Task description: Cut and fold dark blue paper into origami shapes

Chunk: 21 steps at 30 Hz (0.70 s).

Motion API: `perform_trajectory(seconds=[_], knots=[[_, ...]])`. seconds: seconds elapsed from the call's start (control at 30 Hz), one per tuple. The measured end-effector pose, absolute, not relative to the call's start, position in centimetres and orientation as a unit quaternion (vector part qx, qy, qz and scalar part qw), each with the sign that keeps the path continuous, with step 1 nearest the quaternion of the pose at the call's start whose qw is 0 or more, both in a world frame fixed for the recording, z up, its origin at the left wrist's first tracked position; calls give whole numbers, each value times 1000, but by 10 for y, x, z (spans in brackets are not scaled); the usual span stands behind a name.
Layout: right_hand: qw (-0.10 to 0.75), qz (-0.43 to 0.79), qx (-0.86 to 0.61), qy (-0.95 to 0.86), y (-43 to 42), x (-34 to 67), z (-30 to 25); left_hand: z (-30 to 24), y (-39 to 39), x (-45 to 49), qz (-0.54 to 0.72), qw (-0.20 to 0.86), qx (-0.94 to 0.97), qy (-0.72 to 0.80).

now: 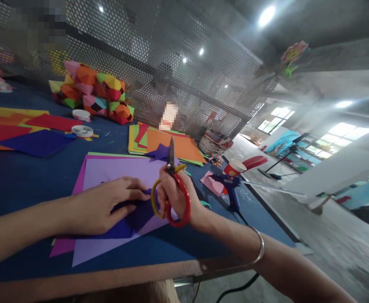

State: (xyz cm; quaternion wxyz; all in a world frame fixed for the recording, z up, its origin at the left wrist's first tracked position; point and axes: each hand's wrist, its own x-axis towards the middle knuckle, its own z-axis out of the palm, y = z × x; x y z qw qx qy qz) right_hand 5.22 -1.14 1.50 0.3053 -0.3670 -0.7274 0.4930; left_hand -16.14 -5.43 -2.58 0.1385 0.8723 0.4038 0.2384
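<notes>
My right hand (178,198) is closed round the red and yellow handles of a pair of scissors (172,185), blades pointing up and away. My left hand (109,204) lies on a dark blue folded paper piece (134,219), fingers curled and pinching its edge. That piece rests on a lilac sheet (115,172) stacked over pink and green sheets. A small dark purple paper shape (159,152) shows just behind the blades. A silver bangle (260,248) sits on my right wrist.
The blue table (23,181) carries coloured paper sheets (20,130) at left, an orange-topped stack (168,145), tape rolls (82,131), a multicoloured paper ball pile (93,92), a blue glue gun (231,187) and a red cup (233,167). A perforated metal screen (172,54) stands behind, with a person beyond it.
</notes>
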Motion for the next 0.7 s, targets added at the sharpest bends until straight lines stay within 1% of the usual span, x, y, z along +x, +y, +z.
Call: perform_trajectory(seconds=[0.17,0.23,0.3,0.47,0.7], knots=[[239,602,-295,-703,-42,35,2,-20,-57,-158,256,189,860,399],[222,600,-282,-715,-43,35,0,-20,-57,-157,251,202,856,404],[215,573,-291,-736,-40,37,3,-20,-57,-158,240,200,859,407],[234,527,-346,-740,-22,48,14,-23,-56,-160,238,165,871,397],[294,472,-390,-734,16,69,8,-37,-54,-166,261,112,863,418]])
